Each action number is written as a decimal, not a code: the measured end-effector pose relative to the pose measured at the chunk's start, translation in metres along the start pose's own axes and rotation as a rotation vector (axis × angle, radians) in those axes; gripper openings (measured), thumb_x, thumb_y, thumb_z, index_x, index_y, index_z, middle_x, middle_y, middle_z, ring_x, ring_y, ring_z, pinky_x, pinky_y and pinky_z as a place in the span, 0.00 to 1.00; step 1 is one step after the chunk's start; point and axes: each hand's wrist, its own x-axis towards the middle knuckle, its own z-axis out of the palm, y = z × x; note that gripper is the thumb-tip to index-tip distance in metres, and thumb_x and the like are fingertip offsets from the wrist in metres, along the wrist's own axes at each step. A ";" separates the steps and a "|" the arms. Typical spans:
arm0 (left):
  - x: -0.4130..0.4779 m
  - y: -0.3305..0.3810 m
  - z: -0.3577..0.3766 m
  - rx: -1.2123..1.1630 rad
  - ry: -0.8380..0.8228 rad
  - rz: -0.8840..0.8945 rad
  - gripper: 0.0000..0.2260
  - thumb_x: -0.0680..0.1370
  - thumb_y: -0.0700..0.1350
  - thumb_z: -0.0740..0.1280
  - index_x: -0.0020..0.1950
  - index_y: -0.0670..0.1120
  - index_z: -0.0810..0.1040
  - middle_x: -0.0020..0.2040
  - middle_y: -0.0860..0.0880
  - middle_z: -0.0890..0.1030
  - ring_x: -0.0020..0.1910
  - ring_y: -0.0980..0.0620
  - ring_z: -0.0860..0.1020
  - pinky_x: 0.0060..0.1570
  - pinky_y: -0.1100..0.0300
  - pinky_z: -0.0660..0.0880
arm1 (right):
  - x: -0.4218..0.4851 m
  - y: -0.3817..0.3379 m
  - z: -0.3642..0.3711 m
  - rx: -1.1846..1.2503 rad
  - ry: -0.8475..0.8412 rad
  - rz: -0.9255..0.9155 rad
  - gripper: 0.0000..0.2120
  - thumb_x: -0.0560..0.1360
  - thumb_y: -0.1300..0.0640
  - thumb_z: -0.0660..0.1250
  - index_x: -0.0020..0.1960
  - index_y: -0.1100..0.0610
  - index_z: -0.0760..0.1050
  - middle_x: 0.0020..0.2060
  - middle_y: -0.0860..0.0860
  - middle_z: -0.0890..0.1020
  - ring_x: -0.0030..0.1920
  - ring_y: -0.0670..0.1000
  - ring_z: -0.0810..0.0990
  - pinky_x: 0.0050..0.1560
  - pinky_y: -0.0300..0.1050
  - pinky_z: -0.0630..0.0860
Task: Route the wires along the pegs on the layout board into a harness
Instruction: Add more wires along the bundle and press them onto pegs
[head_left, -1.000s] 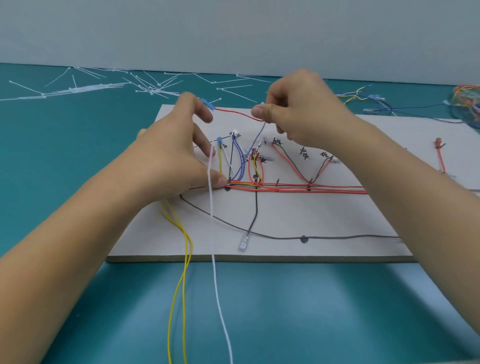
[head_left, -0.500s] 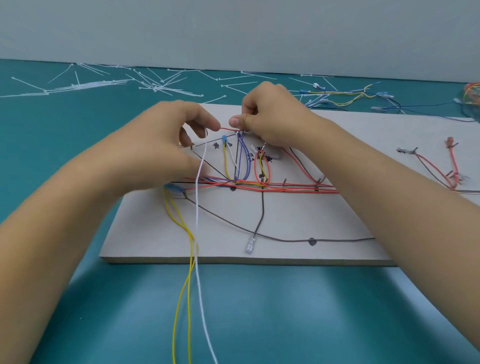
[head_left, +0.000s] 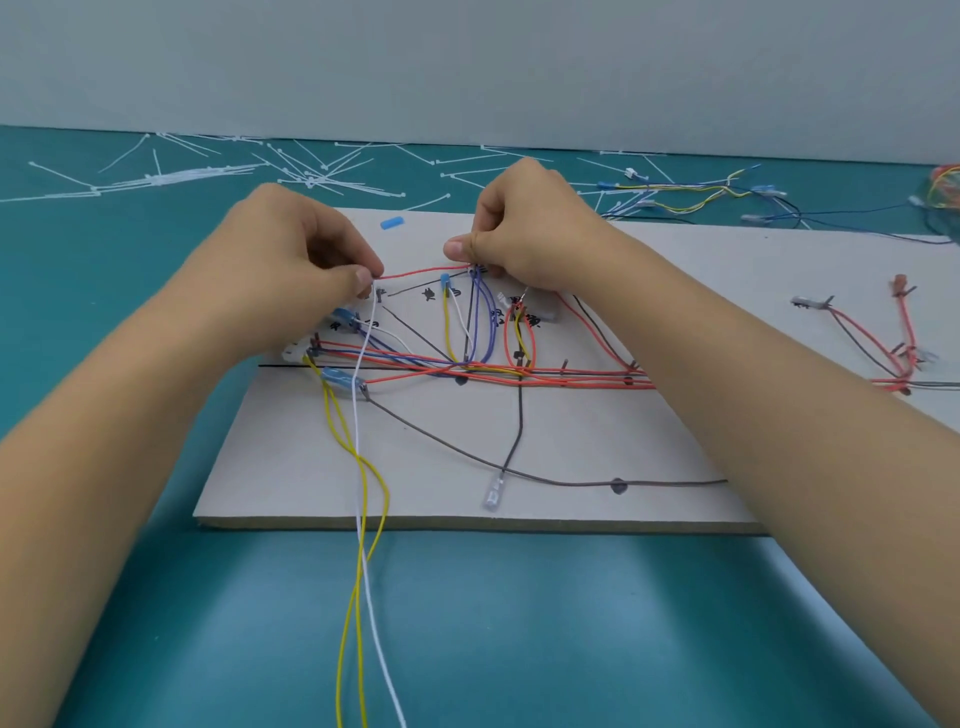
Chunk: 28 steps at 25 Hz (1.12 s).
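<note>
A grey layout board (head_left: 545, 447) lies on the teal table. Red, blue, yellow, white and dark wires run between its pegs, and a red bundle (head_left: 571, 376) crosses it left to right. A short red wire (head_left: 423, 271) spans between my hands near the board's far edge. My left hand (head_left: 296, 260) pinches its left end, by a peg, and my right hand (head_left: 524, 228) pinches its right end over the blue wires. A white wire (head_left: 358, 431) and two yellow wires (head_left: 363, 499) trail off the front edge toward me.
White cable ties (head_left: 171, 176) are scattered across the table behind the board. A loose bunch of spare wires (head_left: 701, 200) lies at the back right, with a coloured coil (head_left: 945, 187) at the right edge. A small blue sleeve (head_left: 392, 222) sits on the board's far edge.
Both hands have come down toward the board and closer together, bringing the red wire low over the pegs. A blue sleeve now lies on the board's far edge.
</note>
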 end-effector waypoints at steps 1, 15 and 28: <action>0.001 0.000 0.000 0.023 -0.029 0.004 0.08 0.78 0.42 0.72 0.44 0.55 0.86 0.38 0.56 0.85 0.36 0.57 0.81 0.38 0.63 0.74 | 0.000 -0.001 0.001 -0.009 0.004 -0.003 0.15 0.72 0.44 0.78 0.36 0.52 0.79 0.34 0.48 0.82 0.34 0.44 0.78 0.35 0.39 0.71; 0.001 -0.001 0.000 -0.063 -0.179 0.012 0.09 0.71 0.37 0.73 0.36 0.51 0.85 0.26 0.51 0.80 0.21 0.57 0.70 0.20 0.66 0.67 | -0.093 -0.062 0.017 0.004 -0.148 -0.510 0.13 0.69 0.61 0.66 0.47 0.48 0.84 0.29 0.35 0.72 0.36 0.35 0.73 0.35 0.30 0.67; 0.004 -0.003 0.002 -0.048 -0.136 -0.006 0.08 0.73 0.39 0.72 0.40 0.51 0.87 0.30 0.53 0.82 0.25 0.62 0.73 0.30 0.64 0.70 | -0.102 -0.049 0.010 0.125 -0.077 -0.441 0.11 0.69 0.65 0.67 0.41 0.54 0.86 0.31 0.46 0.83 0.36 0.45 0.80 0.39 0.38 0.78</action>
